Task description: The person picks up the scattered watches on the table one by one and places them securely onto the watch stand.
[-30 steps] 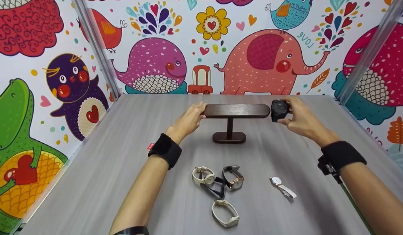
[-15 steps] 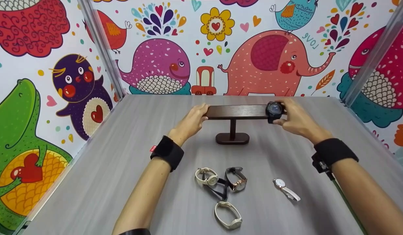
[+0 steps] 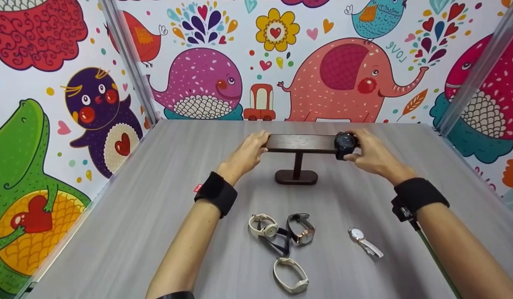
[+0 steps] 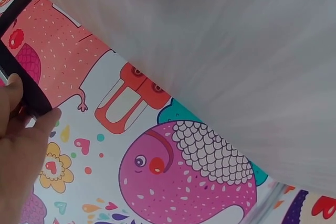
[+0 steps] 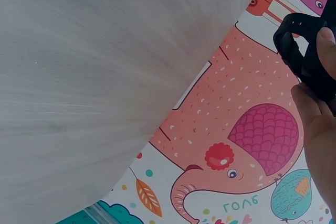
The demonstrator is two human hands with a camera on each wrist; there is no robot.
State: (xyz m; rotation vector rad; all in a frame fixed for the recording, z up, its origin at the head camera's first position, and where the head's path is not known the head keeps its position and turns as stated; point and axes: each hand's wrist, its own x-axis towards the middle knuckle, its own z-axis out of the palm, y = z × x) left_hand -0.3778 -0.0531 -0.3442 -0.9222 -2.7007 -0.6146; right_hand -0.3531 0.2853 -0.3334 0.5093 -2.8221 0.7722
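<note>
A dark brown wooden T-shaped watch stand [image 3: 302, 142] stands upright towards the back of the table. My left hand [image 3: 249, 151] grips the left end of its top bar; in the left wrist view, the thumb and fingers pinch that bar [image 4: 23, 80]. My right hand [image 3: 370, 151] holds a black digital watch [image 3: 345, 143] by its side, face towards me, at the bar's right end. In the head view the watch covers that end. Its closed strap loop [image 5: 287, 38] shows in the right wrist view, beside my right fingers [image 5: 310, 103].
Nearer me on the grey table [image 3: 165, 257] lie a cream watch [image 3: 262, 226], a rose-gold watch with a dark strap [image 3: 304, 236], a dark strap [image 3: 279, 245] and another cream watch [image 3: 298, 286]. A white-strapped watch [image 3: 358, 234] lies to the right. Patterned walls [image 3: 223, 25] enclose the table.
My right hand has moved the black watch leftwards, from beside the bar's right end to over it. My left hand keeps its grip on the left end.
</note>
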